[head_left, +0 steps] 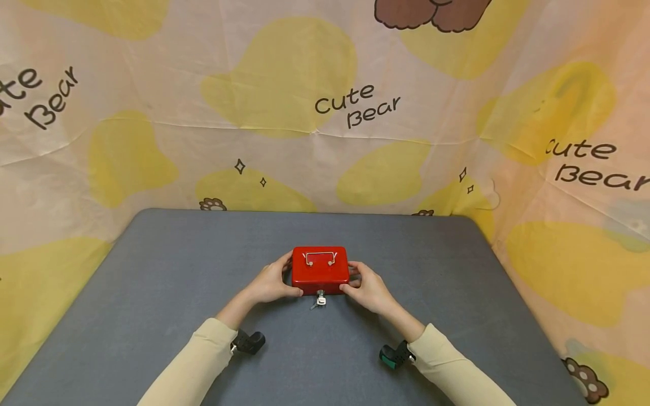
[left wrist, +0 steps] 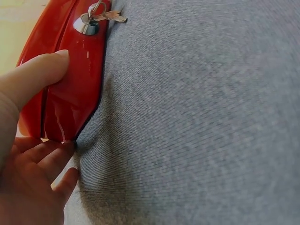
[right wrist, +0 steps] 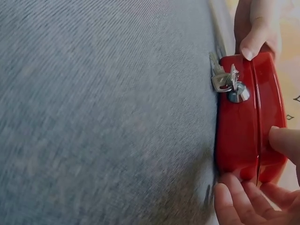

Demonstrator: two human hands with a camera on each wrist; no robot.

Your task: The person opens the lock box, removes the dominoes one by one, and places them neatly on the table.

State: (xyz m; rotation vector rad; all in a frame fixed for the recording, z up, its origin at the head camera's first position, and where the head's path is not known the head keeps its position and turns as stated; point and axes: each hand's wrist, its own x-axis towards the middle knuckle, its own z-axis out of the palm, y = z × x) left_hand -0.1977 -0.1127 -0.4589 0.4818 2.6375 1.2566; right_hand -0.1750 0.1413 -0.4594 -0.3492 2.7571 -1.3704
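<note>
A red metal cash box point(head_left: 320, 273) with a wire handle point(head_left: 320, 257) on its lid rests on the grey table, lid down. In its front lock point(right wrist: 239, 92) sits a key, and another key point(left wrist: 111, 16) hangs from the ring. My left hand point(head_left: 269, 282) grips the left end, thumb on the front face and fingers against the side. At the opposite end, my right hand point(head_left: 370, 290) holds the box likewise, its thumb point(right wrist: 283, 140) on the front near the lid seam. Part of the left fingers is hidden behind the box in the head view.
The grey table point(head_left: 203, 248) reaches back to a patterned cloth backdrop point(head_left: 284, 79), which also hangs along both sides. A black wrist device point(head_left: 249, 342) shows below the left sleeve, and another point(head_left: 396, 355) beside the right sleeve.
</note>
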